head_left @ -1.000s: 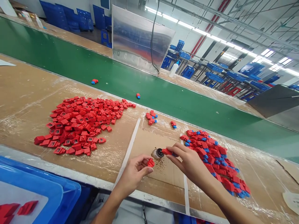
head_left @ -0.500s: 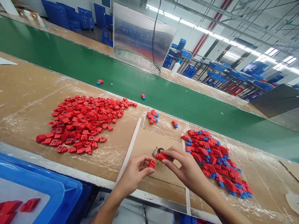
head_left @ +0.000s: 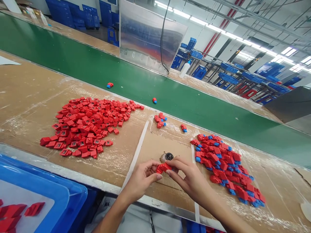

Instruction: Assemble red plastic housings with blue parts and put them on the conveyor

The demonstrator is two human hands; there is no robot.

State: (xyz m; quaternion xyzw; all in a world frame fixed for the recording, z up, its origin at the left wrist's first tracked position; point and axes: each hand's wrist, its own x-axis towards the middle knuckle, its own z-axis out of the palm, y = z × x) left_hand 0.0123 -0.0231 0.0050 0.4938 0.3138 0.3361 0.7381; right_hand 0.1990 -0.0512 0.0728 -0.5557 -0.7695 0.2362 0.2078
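Left hand [head_left: 139, 181] and right hand [head_left: 189, 174] reaching in from the near side, both grips closed on a red plastic block [head_left: 164, 167], long axis running left to right, just near of a small round container [head_left: 166, 157]

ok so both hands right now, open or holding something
Left hand: closed, pinching a red plastic block.
Right hand: closed, pinching a second red plastic block, end to end with the first.

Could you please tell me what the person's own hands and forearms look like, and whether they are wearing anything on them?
The left hand and right hand are bare: no gloves, rings, watch or bracelets show. The forearms are uncovered, with no sleeve in view. The fingernails are short and unpainted.
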